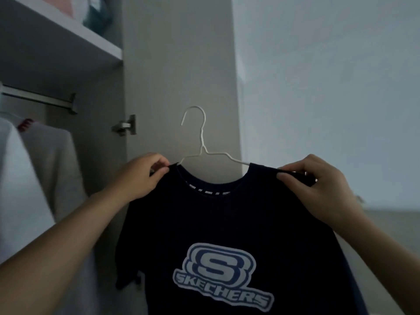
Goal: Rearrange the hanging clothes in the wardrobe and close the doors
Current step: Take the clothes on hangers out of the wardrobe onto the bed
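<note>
your forearms come in from the bottom corners of the head view and meet at a dark navy t-shirt (218,214) held up in front of you, its pale blue logo facing you low in the frame. your left hand (136,178) pinches the shirt's left shoulder between thumb and curled fingers, right at the collar edge. your right hand (318,185) is clamped on the other shoulder, thumb on the front of the cloth and fingers curled over the top. between your hands a white wire hanger (202,142) sits inside the neck opening, its hook upright and free, touching nothing. behind the hook stands the open wardrobe door (179,64), with a metal hinge (125,126) on its inner edge just left of the hook. further left, inside the wardrobe, you have the hanging rail (38,98) under a shelf (68,28), and a white garment (34,167) hanging below the rail at the left edge, well apart from the shirt. the stretch of rail from that garment to its end bracket is bare. to your right you see only pale wall (329,87) beyond the door's edge.
</note>
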